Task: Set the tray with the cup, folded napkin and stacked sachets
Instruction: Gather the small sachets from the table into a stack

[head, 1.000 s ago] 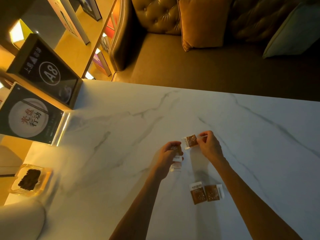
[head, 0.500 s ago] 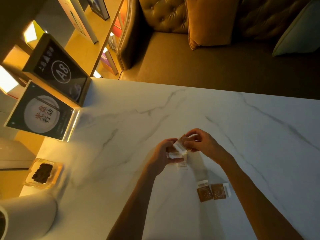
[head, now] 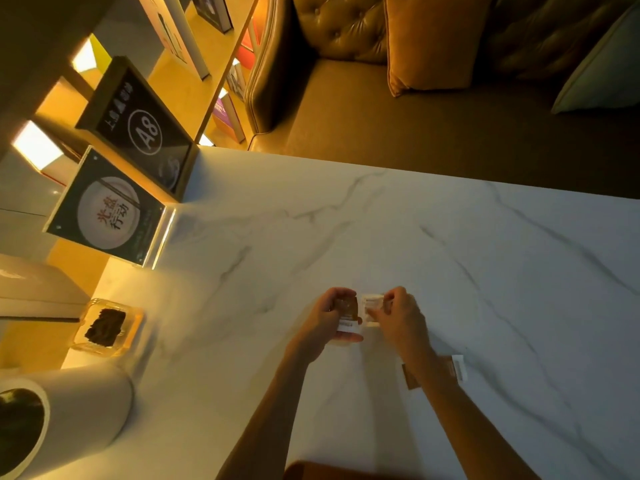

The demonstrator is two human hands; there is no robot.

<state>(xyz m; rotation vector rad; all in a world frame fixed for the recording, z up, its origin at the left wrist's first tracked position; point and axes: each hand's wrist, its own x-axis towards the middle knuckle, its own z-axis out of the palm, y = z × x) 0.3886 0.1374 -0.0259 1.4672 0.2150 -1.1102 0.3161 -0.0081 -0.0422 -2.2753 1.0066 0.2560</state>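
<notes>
Fingers [head: 349, 337] pinched on sachets [head: 347, 310].

Quick count of what's on the marble table [head: 346, 220]. Sachets: four that I can make out, one brown one in the left hand [head: 325, 318], a pale one pinched in the right hand [head: 398, 313], and two more lying flat toward the near edge, mostly hidden under the right forearm [head: 459, 367]. Two hands, obviously. Two dark sign stands at the far left corner [head: 142, 133] [head: 107, 213]. One white cup [head: 69, 407] and one small clear dish [head: 107, 325] along the left edge.
</notes>
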